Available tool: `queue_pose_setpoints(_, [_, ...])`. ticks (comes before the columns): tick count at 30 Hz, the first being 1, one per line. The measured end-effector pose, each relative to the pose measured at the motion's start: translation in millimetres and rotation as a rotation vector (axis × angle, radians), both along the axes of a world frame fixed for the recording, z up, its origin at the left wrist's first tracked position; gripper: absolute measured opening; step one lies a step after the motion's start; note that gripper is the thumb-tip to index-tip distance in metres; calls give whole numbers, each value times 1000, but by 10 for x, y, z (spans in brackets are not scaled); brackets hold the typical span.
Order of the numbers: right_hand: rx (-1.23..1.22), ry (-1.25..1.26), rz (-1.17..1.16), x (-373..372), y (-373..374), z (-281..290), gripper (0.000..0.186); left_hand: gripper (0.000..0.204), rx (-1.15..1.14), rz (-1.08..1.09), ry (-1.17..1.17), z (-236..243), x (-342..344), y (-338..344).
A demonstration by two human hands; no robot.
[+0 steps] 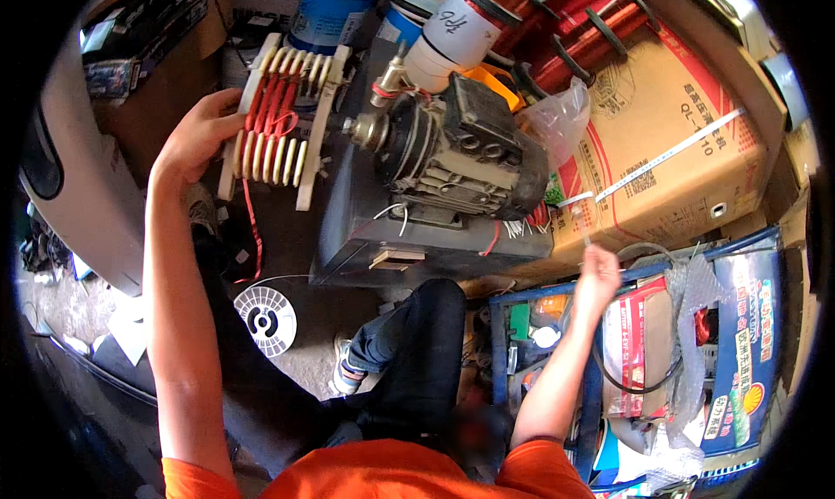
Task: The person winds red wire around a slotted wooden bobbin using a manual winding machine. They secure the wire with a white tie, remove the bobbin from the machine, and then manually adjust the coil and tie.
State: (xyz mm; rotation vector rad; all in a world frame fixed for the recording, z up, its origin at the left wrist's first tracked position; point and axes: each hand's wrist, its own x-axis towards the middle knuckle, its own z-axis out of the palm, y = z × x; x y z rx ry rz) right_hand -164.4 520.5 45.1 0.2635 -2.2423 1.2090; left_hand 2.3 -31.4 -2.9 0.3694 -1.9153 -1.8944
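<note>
Orange sleeves (200, 477) frame the head view, where your two bare arms reach up from the lower edge. Your left hand (193, 138) is against the left side of the pale slotted winding frame (303, 164), fingers bent at its bar; whether they clamp it, I can't tell. That frame sits at upper left, beside the shaft end (367, 132) of the dark motor (470, 147), with red strands (277, 99) laid across its slots (one loop bulges loose near the middle) and a red length (255, 229) hanging below it. Your right hand (598, 277) is well apart from it, fingers drawn together in front of the cardboard box (683, 107); I can't tell what, if anything, they pinch. The motor stands on a dark grey cabinet (348, 255). Near your legs, a white spool (244, 311) lies on the floor (309, 351).
</note>
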Motion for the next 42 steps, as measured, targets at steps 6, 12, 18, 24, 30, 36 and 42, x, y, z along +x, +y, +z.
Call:
queue_pose_setpoints(6, [7,-78,61,-446,-112,-653,12,37,-26,72,-80,160,33,99])
queue_pose_setpoints(12, [168,38,34,-819,-253,-887,19,43,-98,129,-138,156,-44,134])
queue_pose_setpoints(18, [340,26,43,-918,-419,-879,23,58,190,-50,-86,109,153,0])
queue_pose_setpoints(24, [52,142,61,-78,-803,-477,21,58,149,9,-23,74,266,43])
queue_pose_setpoints(30, [-259,-517,825,1326,-2166,-459,31,37,288,4,21,216,300,114])
queue_pose_setpoints(36, [-932,-895,842,1090,-3234,-849,46,39,454,-83,105,108,303,65])
queue_pose_setpoints(42, [-895,-729,676,960,-3507,-789,41,48,-180,-27,39,2,278,-99])
